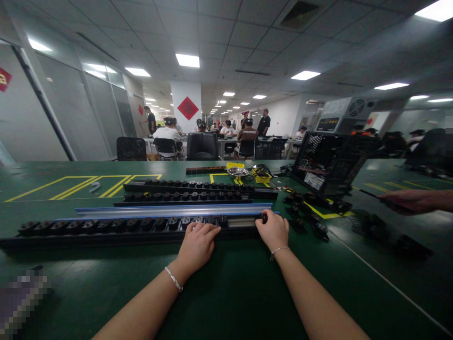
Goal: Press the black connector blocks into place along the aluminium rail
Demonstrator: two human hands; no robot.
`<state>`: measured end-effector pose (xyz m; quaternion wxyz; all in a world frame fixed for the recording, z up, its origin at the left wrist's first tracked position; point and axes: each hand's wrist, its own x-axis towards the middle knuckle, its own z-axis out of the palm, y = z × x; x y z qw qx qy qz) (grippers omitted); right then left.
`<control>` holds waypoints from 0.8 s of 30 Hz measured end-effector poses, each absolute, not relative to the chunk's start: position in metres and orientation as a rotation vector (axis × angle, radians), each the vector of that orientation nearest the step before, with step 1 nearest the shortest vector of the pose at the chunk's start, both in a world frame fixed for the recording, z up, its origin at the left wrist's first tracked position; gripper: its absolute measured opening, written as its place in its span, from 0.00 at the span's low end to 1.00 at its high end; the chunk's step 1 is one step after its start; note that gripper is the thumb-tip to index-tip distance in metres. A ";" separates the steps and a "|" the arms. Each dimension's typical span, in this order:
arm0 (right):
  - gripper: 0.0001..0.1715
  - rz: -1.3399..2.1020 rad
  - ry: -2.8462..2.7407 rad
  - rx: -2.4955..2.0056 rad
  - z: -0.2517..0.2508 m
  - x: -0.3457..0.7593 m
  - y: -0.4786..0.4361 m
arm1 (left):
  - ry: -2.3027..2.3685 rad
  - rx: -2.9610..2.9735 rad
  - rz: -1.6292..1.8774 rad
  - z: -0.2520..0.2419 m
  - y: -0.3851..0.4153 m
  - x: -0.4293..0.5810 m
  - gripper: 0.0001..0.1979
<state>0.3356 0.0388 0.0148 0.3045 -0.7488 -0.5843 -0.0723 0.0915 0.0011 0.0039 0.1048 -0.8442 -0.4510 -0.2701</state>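
A long black strip (106,233) lined with several round black sockets lies across the green table in front of me. My left hand (197,245) rests on its front edge, fingers curled over it near the last sockets. My right hand (273,230) is closed on a small black socket piece (263,217) at the strip's bare right end. A silver rail with a blue edge (173,210) lies just behind the strip.
Two more socket strips (198,189) lie farther back. Loose black sockets (311,222) are scattered at the right beside an open black computer case (329,163). Another person's hand (410,200) holds a dark tool at the far right. Chairs and seated people fill the background.
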 end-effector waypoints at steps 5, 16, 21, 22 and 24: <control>0.17 -0.163 -1.539 -1.987 0.015 0.337 0.039 | -1.339 -2.496 -0.797 0.004 0.001 0.091 0.19; 0.16 -0.181 -1.545 -1.984 0.016 0.337 0.039 | -1.332 -2.495 -0.811 0.004 0.001 0.092 0.19; 0.16 -0.191 -1.548 -1.987 0.015 0.338 0.040 | -1.314 -2.486 -0.820 0.003 0.001 0.091 0.19; 0.16 -0.193 -1.549 -1.988 0.015 0.339 0.040 | -1.313 -2.487 -0.817 0.003 0.002 0.091 0.19; 0.16 -0.196 -1.551 -1.989 0.015 0.339 0.041 | -1.320 -2.486 -0.813 0.004 0.002 0.091 0.19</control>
